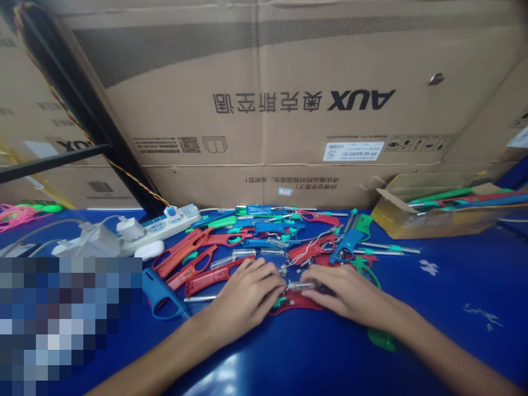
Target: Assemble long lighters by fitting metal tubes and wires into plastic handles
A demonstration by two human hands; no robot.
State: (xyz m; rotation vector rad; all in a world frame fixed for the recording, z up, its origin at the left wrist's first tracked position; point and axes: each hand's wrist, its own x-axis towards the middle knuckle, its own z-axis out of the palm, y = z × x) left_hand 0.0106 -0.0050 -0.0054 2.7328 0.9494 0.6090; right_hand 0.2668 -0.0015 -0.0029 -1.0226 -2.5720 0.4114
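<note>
Red, blue and green gas lighters with long metal tubes lie in a loose pile on the blue tabletop, several of them opened into casings. My left hand (253,289) is closed, its fingers curled over one end of a red lighter casing (303,302); its fingertips are partly hidden. A clear fuel tube (303,285) lies between the thumb and fingers of my right hand (344,289), just above that casing. Beyond my hands are more clear fuel tubes (243,253) and a red lighter with white wires (313,250). A blue lighter shell (163,294) rests left of my left hand.
A power strip (167,225) with white plugs stands at the left. An open cardboard box (437,217) holding more lighters sits at the back right. A large carton (264,110) walls off the back. White scraps (429,268) and a green piece (381,339) lie at the right.
</note>
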